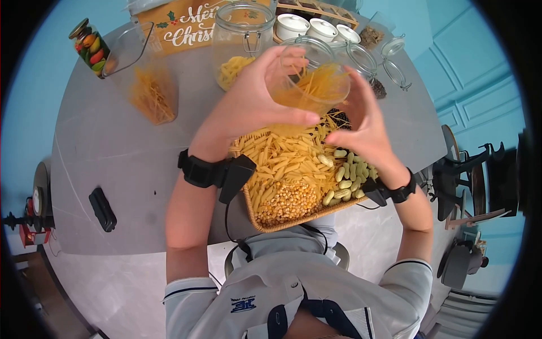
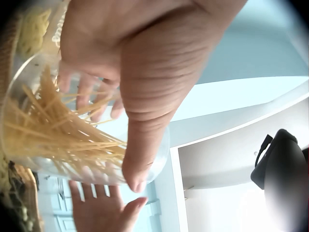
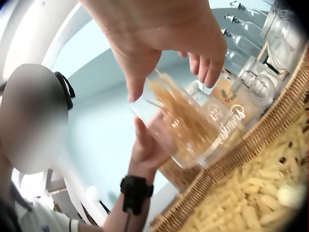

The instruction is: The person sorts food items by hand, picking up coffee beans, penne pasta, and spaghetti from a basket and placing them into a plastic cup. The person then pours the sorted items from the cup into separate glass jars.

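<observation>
Over the wicker basket [image 1: 293, 221], my left hand [image 1: 251, 99] grips a clear round container [image 3: 186, 135] of thin, broken spaghetti [image 1: 322, 82]. In the left wrist view the thumb lies along the container's near side, and the fingers show through its wall. My right hand [image 1: 368, 127] hovers at the container's other side; in the right wrist view its thumb and fingers are spread near the rim. Below, the basket holds penne [image 1: 282, 161], corn kernels [image 1: 289, 200], peanuts in shells [image 1: 351, 178] and small black beans [image 1: 339, 117].
A tall clear container [image 1: 152, 96] with spaghetti stands left, near a jar of colourful vegetables [image 1: 93, 51]. Behind the basket are a clip-top glass jar [image 1: 243, 37] with pasta, white lidded pots [image 1: 293, 25] and a Christmas sign [image 1: 180, 25]. A black case [image 1: 103, 209] lies at left.
</observation>
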Motion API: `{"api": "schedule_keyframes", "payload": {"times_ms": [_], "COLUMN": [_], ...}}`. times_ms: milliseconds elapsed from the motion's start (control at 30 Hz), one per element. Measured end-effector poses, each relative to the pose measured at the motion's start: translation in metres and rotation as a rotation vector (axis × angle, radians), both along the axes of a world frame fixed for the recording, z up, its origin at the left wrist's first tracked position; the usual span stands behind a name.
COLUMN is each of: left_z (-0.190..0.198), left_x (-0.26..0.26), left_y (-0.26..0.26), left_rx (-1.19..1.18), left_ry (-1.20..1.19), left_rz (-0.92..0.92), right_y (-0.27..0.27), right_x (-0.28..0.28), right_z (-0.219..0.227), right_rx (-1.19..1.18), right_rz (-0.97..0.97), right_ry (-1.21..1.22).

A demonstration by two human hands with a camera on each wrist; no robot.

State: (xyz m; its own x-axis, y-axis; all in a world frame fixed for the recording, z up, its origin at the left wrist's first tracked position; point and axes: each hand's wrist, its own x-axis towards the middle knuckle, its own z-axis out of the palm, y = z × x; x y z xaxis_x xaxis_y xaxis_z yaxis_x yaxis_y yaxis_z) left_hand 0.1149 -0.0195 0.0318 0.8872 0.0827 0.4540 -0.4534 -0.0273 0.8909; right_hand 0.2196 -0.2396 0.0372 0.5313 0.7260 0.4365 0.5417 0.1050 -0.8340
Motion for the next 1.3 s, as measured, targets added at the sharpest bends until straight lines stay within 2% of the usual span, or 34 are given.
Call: {"api": "schedule_keyframes", "payload": {"times_ms": [100,200,300,400,433,500,600,633,733,800,833,1000,1033,1100,1133,1200,1233,1300], "left_z": [-0.009,-0.017,-0.016,-0.006,0.002,0.019,0.013,0.011,0.007,0.006,0.002,-0.001,0.003,0.018,0.021,0.023,0.018,0.013], "left_x": [0.009,0.012,0.01,0.005,0.001,-0.009,-0.008,-0.007,-0.008,-0.008,-0.006,-0.003,-0.008,-0.027,-0.035,-0.058,-0.069,-0.082], "left_y": [-0.017,-0.023,-0.022,-0.02,-0.016,-0.008,0.013,0.019,0.03,0.032,0.034,0.04,0.042,0.045,0.053,0.077,0.091,0.107], "left_rx": [-0.067,-0.096,-0.212,-0.265,-0.273,-0.291,-0.341,-0.356,-0.398,-0.419,-0.388,-0.227,-0.111,0.138,0.185,0.288,0.371,0.558], "left_ry": [0.05,0.062,0.023,-0.033,-0.05,-0.085,-0.207,-0.206,-0.184,-0.145,-0.149,-0.254,-0.331,-0.479,-0.511,-0.572,-0.456,-0.265], "left_rz": [0.053,0.089,0.068,0.184,0.258,0.406,0.691,0.729,0.822,0.851,0.856,0.917,1.062,1.337,1.455,1.689,1.726,1.727], "right_y": [0.02,0.033,0.033,0.035,0.038,0.041,0.056,0.062,0.088,0.098,0.102,0.113,0.114,0.116,0.119,0.132,0.139,0.159], "right_x": [-0.014,-0.013,0.0,0.008,0.017,0.041,0.07,0.076,0.076,0.077,0.076,0.055,0.05,0.029,0.021,0.02,0.019,0.003], "right_z": [-0.009,-0.001,0.013,0.038,0.048,0.071,0.1,0.108,0.126,0.127,0.128,0.132,0.133,0.139,0.142,0.146,0.148,0.158], "right_rx": [0.11,0.071,0.026,0.021,0.019,-0.02,-0.142,-0.191,-0.257,-0.228,-0.214,-0.12,-0.09,-0.107,-0.112,-0.128,-0.133,-0.172], "right_rz": [-0.009,-0.079,-0.068,-0.125,-0.121,-0.155,-0.269,-0.317,-0.29,-0.254,-0.237,-0.046,0.003,0.02,0.031,0.052,0.063,0.098], "right_ry": [-0.045,0.04,0.017,-0.115,-0.089,-0.281,-0.655,-0.795,-0.855,-0.799,-0.771,-0.292,-0.205,-0.189,-0.183,-0.378,-0.476,-0.524]}}
